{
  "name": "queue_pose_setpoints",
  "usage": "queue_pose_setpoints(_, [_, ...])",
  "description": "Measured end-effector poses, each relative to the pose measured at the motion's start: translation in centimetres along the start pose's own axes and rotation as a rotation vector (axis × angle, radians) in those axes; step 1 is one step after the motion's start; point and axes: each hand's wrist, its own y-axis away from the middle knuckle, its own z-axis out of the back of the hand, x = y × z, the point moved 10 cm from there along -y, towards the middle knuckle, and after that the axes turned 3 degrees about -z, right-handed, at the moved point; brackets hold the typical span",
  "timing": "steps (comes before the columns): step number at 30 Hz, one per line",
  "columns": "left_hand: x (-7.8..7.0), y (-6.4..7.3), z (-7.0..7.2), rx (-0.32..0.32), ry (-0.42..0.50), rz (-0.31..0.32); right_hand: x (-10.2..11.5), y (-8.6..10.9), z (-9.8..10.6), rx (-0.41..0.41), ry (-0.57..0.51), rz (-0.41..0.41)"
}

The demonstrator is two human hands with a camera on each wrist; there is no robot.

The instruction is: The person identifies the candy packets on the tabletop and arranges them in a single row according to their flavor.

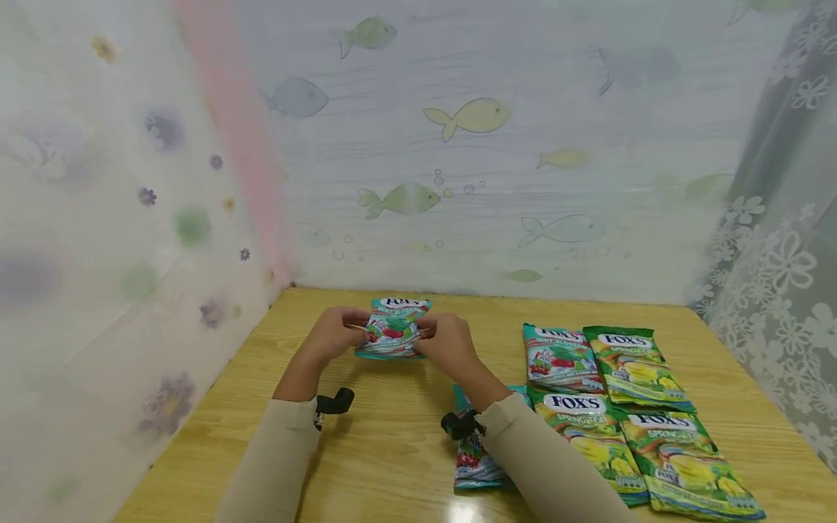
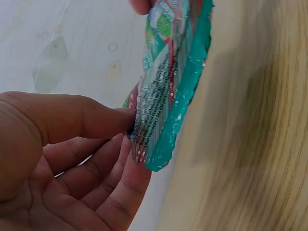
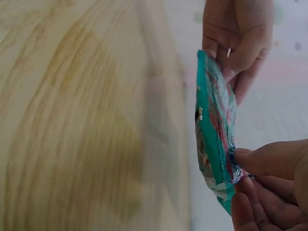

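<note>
A teal Fox's Mint Blossom candy bag (image 1: 394,328) is held up above the far part of the table, its printed front facing me. My left hand (image 1: 336,335) pinches its left edge between thumb and fingers. At the opposite edge, my right hand (image 1: 451,345) pinches it the same way. In the left wrist view the bag (image 2: 161,91) shows its side and teal bottom seam, with the left thumb (image 2: 91,115) on its face. The right wrist view shows the bag (image 3: 214,125) edge-on between both hands, clear of the wood.
To the right lie another Mint Blossom bag (image 1: 564,359) and three yellow-green Spring Tea bags (image 1: 637,367), set close together. One more teal bag (image 1: 474,465) is partly hidden under my right forearm. Fish-patterned curtain (image 1: 405,240) hangs behind the wooden table (image 1: 379,465).
</note>
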Motion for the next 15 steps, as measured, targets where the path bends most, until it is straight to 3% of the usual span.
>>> queue_pose_setpoints(10, [2.2,0.4,2.2,0.004,-0.049,0.063,-0.3,-0.1,-3.7,0.037,-0.078,-0.003])
queue_pose_setpoints(15, [3.3,0.8,3.3,0.012,-0.069,0.094,-0.4,0.0,-5.9,0.121,-0.162,-0.048])
